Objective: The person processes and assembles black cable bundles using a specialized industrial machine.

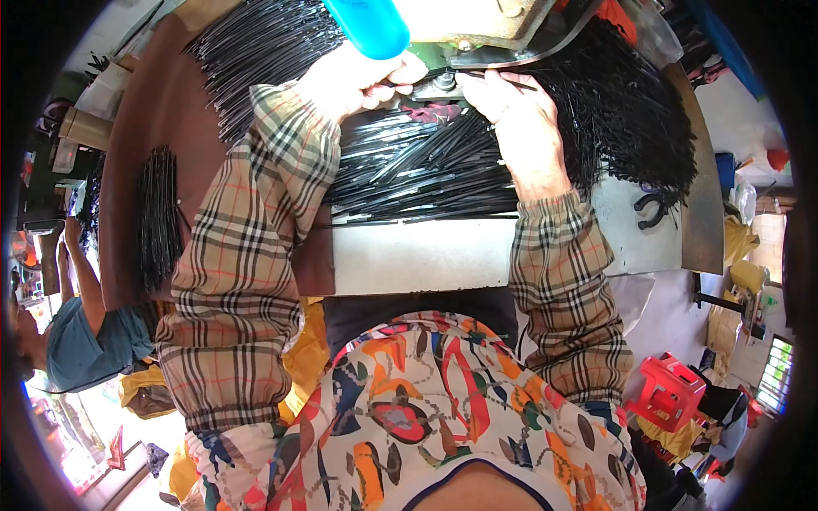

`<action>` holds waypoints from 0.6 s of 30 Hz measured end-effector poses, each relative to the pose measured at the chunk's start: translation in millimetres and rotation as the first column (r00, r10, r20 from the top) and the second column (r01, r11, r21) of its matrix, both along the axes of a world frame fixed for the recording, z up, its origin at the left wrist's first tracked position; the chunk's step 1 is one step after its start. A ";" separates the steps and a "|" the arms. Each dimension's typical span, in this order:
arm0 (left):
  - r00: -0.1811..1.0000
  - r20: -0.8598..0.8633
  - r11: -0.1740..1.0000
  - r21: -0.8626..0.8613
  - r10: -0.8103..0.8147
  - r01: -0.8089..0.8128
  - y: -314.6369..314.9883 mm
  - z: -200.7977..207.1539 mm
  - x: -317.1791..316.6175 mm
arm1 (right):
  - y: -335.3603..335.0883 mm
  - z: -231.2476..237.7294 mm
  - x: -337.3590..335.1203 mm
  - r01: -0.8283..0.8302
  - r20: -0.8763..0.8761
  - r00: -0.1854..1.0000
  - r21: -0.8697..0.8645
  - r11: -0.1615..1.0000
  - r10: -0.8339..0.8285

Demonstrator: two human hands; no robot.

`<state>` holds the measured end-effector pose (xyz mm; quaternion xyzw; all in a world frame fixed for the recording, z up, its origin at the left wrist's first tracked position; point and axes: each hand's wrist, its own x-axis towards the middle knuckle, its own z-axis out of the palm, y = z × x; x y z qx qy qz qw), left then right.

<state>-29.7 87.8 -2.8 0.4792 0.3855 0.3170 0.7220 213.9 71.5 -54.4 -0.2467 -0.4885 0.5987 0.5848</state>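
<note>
My left hand (358, 83) is closed in a pinch beside the metal machine, just below a blue rounded cylinder (375, 30). What its fingers hold is too small to make out. Opposite it, my right hand (521, 119) grips a thin black strip (524, 84) at the machine's small metal post (444, 81). A curved dark metal arm (524, 60) reaches over that spot. Right below both hands lies a loose pile of long black strips (417, 166), with a dark red cloth (433, 111) at its far edge.
More black strips (264, 55) lie at the far left, and a tangled heap (630, 106) covers the right. A smaller bundle (158, 221) rests on the brown tabletop (136, 111). Black-handled pliers (652, 210) lie at right. A red stool (667, 392) and a person (98, 332) are nearby.
</note>
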 end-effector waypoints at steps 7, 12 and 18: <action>0.985 -0.100 0.989 0.049 0.143 -0.138 -6.0 2.5 16.9 | -5.7 12.8 -6.9 -0.003 -0.082 0.997 -0.108 0.994 -0.006; 0.997 0.073 0.892 0.452 -0.008 -0.026 -15.6 1.8 7.6 | -9.3 22.0 4.7 -0.027 -0.120 0.993 -0.171 0.985 0.006; 0.923 -0.135 0.905 0.288 0.361 -0.312 -90.2 49.2 26.6 | -58.6 57.2 21.2 -0.045 -0.105 0.994 -0.363 0.931 0.007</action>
